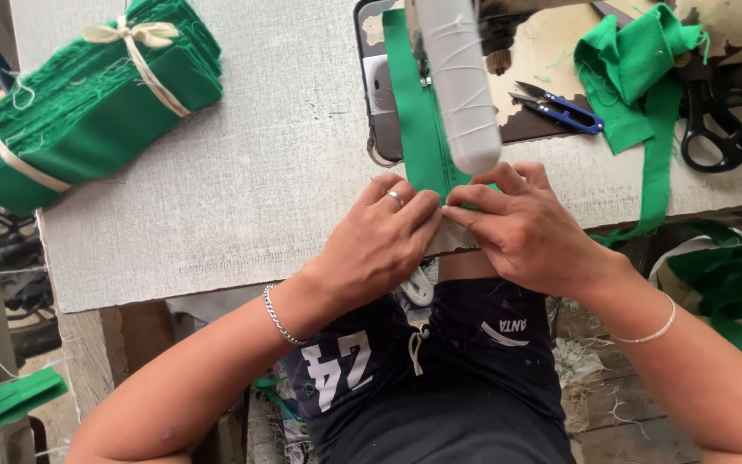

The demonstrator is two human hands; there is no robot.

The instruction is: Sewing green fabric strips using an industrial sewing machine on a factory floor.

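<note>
soft even daylight; blurred near foreground

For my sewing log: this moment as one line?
left hand: on green strip | right hand: pinching strip | thread snips: idle, right

Both hands meet at the counter (242, 198) near edge, left hand (380, 245) and right hand (521, 228) side by side, fingers (465, 210) touching a fabric strip (418, 120). Strip runs away from the fingers, under the sewing machine arm (461, 82). Thread snips (560, 107) lie beyond and right of the fingers. Loose fabric piece (633, 73) further right, scissors (732, 125) at far right. 2 tied fabric bundles (88, 103) far left of the fingers, behind them.
</note>
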